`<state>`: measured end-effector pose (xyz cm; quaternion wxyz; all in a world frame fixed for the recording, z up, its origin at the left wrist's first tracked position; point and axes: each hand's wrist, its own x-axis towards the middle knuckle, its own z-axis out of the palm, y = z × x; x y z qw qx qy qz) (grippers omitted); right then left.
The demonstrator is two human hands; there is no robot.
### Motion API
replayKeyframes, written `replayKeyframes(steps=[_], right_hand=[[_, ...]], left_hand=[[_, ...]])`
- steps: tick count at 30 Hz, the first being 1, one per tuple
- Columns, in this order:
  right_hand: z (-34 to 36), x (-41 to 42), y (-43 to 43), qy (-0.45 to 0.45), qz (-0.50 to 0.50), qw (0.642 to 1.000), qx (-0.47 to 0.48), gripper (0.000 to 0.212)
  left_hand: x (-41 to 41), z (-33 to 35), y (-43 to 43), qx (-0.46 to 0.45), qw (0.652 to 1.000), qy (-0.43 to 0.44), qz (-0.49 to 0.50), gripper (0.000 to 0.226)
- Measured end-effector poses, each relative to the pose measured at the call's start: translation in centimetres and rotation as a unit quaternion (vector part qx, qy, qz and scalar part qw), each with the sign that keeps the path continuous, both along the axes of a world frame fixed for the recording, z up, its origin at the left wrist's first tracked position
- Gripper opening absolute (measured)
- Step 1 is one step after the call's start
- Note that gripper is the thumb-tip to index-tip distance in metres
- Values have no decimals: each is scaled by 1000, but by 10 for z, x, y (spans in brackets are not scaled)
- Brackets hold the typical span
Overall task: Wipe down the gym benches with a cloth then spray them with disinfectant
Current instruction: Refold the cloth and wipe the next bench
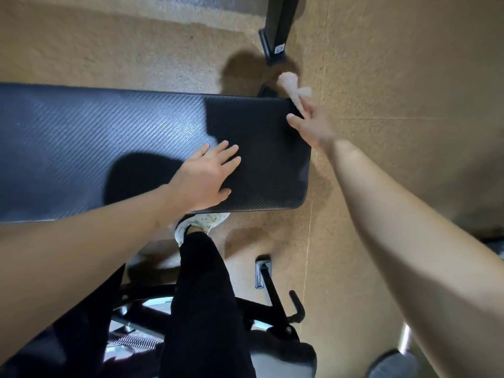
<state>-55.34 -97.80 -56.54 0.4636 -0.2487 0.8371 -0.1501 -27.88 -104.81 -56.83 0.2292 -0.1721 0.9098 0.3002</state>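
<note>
Person's left grip [207,175] spread flat on padded surface [95,137], likely bracing lean; right grip [313,126] pinches pale cloth [290,83] at far corner, likely to wipe edge there

1. Left hand [207,175] is palm down, fingers straight and a bit spread, lying flat on the bench pad [81,137]. The bare forearm comes in from the lower left.
2. Right arm is stretched way out, nearly straight, bare too.
3. Right hand [311,124] is pretty blurry, thumb sticking out sideways, and the fingers look like they're pinching a white cloth [290,84] out at the far end.
</note>
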Motion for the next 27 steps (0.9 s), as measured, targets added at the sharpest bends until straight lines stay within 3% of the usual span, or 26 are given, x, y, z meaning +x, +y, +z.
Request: replayKeyframes(steps=[4, 10, 17, 27], right_hand=[[-2, 16, -20, 116, 163, 978, 61, 50], [-3, 51, -49, 165, 291, 940, 62, 59], [-3, 105, -89, 152, 330, 931, 43, 67], [-3, 165, -140, 127, 358, 925, 27, 73]], left_hand=[[16, 6, -17, -36, 997, 17, 63, 75], [66, 12, -48, -140, 982, 9, 127, 74], [127, 10, -83, -170, 935, -181, 254, 117], [153, 12, -106, -136, 948, -168, 236, 113]])
